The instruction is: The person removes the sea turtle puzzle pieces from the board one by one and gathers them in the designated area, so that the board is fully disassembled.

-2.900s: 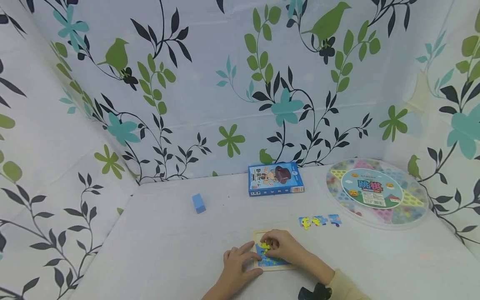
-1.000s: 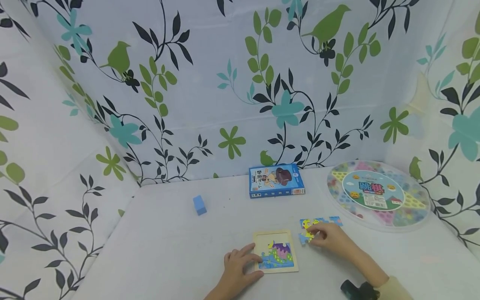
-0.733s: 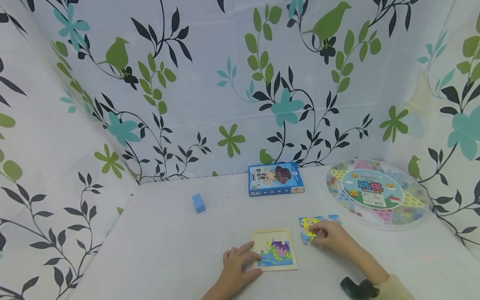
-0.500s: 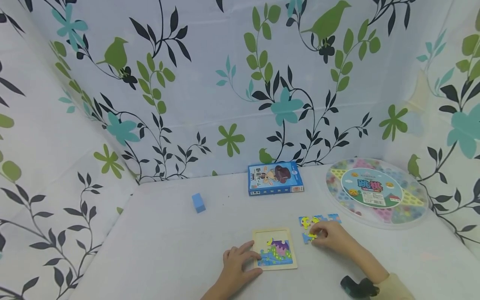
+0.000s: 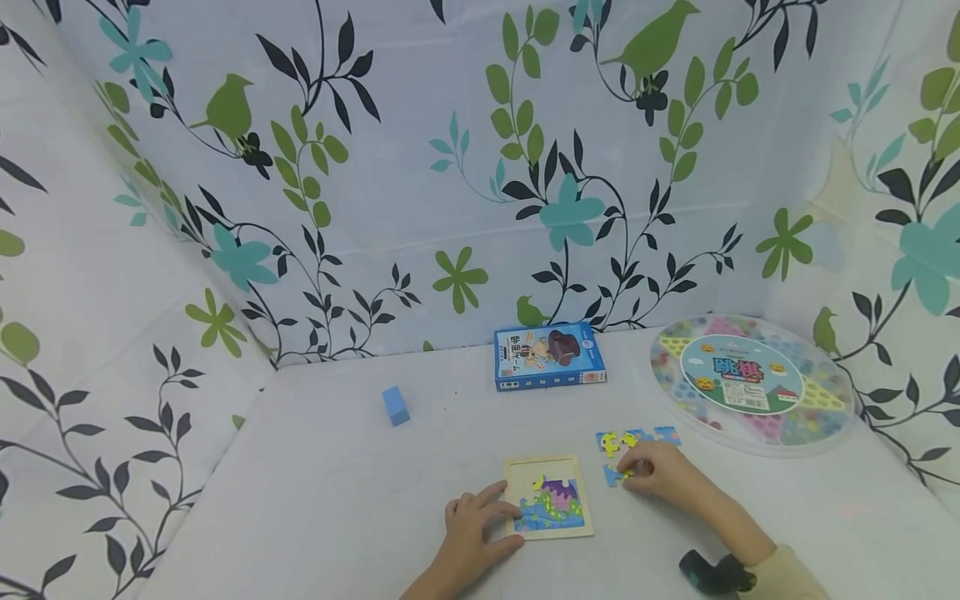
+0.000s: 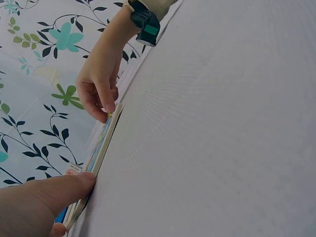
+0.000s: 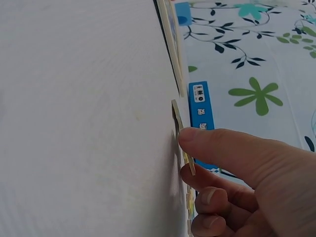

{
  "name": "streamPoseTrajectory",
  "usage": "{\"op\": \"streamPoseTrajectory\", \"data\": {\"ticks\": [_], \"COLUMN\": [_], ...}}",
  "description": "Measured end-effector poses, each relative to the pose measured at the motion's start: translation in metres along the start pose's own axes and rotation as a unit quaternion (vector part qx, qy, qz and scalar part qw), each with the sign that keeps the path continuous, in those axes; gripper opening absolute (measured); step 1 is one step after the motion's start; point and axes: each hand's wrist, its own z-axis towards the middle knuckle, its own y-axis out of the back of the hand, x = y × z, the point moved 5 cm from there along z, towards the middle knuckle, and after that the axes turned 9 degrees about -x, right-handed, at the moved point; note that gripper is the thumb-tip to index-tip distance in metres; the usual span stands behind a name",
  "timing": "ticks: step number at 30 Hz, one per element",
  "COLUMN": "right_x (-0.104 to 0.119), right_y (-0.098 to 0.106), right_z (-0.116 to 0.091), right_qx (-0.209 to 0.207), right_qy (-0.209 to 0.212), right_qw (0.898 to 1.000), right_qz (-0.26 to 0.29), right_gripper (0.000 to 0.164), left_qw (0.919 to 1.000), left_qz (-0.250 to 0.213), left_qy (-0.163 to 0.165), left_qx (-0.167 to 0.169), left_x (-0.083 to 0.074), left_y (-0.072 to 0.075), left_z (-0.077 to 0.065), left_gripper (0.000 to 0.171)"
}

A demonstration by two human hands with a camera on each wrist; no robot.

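Note:
A square wooden jigsaw tray (image 5: 552,461) lies on the white table. Joined pieces with a purple, pink and blue picture (image 5: 557,505) cover its lower part, and bare wood shows above. My left hand (image 5: 474,533) rests at the tray's left side with fingers spread, the thumb on the near corner. To the right of the tray, my right hand (image 5: 660,475) pinches a blue and yellow puzzle piece (image 5: 612,476) between thumb and index finger. That piece (image 7: 177,114) stands on edge in the right wrist view. Loose puzzle pieces (image 5: 666,434) lie just behind the right hand, partly hidden.
Behind the tray lies a blue game box (image 5: 550,357). A round, clear-lidded board game (image 5: 750,417) is at the back right. A small blue block (image 5: 396,406) sits to the left. Patterned cloth (image 5: 360,183) hangs behind and beside the table.
My right hand has moved from over the tray to the loose pieces on the right, a puzzle piece in its fingers. Lately it barely moves. The left hand stays at the tray.

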Motion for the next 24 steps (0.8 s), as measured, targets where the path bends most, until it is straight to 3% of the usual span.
{"op": "streamPoseTrajectory", "data": {"ticks": [24], "right_x": [-0.0006], "right_y": [-0.0003], "right_z": [0.0021], "right_qx": [0.016], "right_qy": [-0.001], "right_qw": [1.000], "right_qz": [-0.007], "right_gripper": [0.010], "left_qw": [0.9998], "left_qz": [-0.005], "left_qy": [0.011], "left_qx": [0.014], "left_x": [0.0030], "left_y": [-0.0018], "left_z": [0.0000], "left_gripper": [0.027]}}
